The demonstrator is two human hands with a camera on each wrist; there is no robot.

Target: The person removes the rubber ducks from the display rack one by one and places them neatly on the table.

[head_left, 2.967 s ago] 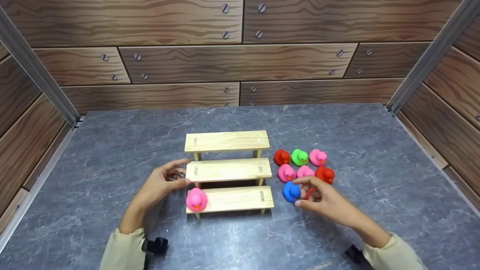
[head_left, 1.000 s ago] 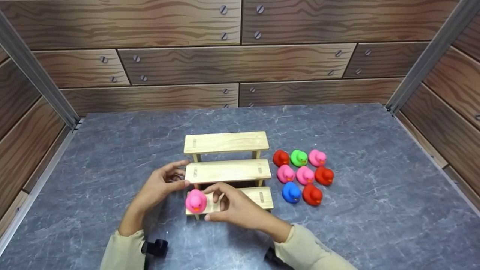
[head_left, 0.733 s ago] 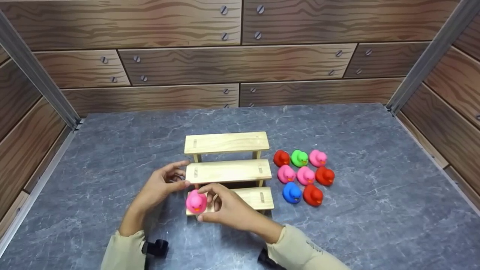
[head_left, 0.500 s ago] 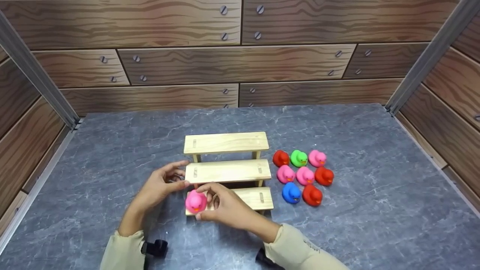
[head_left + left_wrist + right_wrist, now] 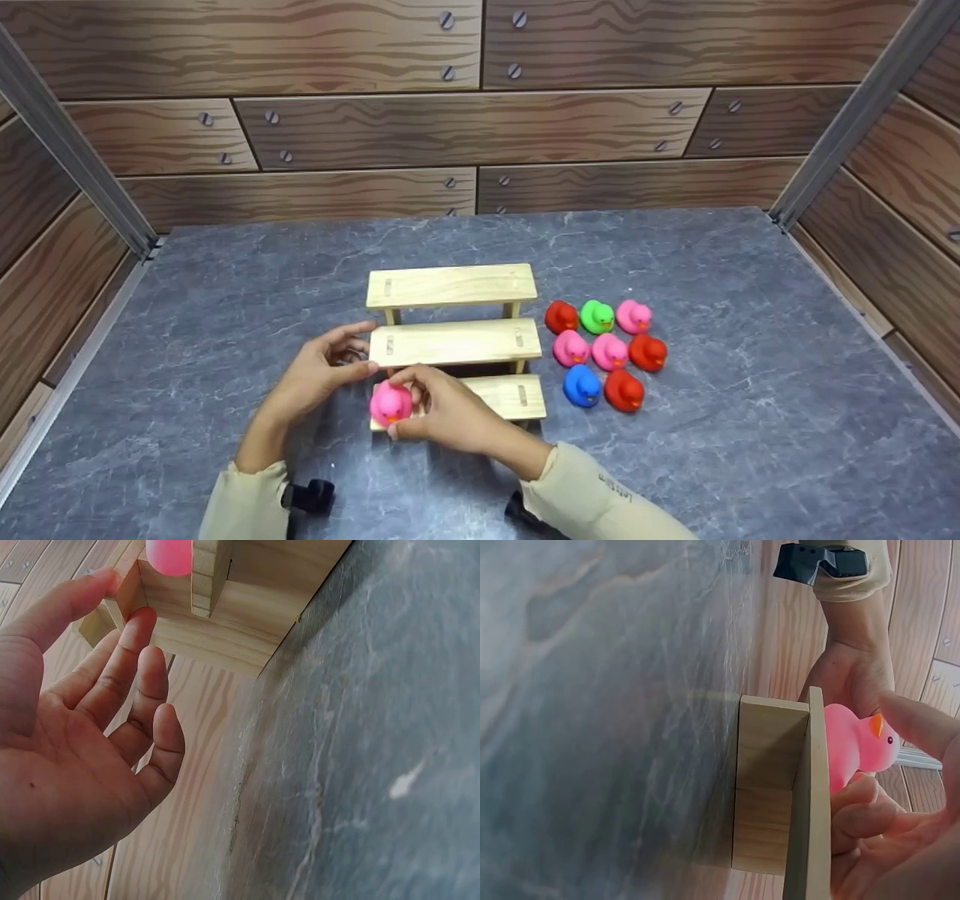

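A three-step wooden stand (image 5: 454,343) is on the grey surface. My left hand (image 5: 311,375) holds the left end of its middle step, thumb at the front corner and index finger at the back; in the left wrist view the other fingers (image 5: 169,739) are loosely bent. A pink rubber duck (image 5: 391,403) sits upright at the left end of the bottom step. My right hand (image 5: 450,411) has thumb and index finger curled round that duck. In the right wrist view the duck (image 5: 844,742) rests on the plank, with bent fingers against its side.
Right of the stand, several rubber ducks stand in rows on the surface: red (image 5: 562,317), green (image 5: 597,316), pink (image 5: 610,351) and blue (image 5: 582,386) ones among them. Wood-patterned walls (image 5: 480,127) enclose the back and sides.
My right hand has come from the loose ducks, leaving a red one beside the blue one, to the pink duck on the bottom step, and its fingers have closed in. The left hand stays put.
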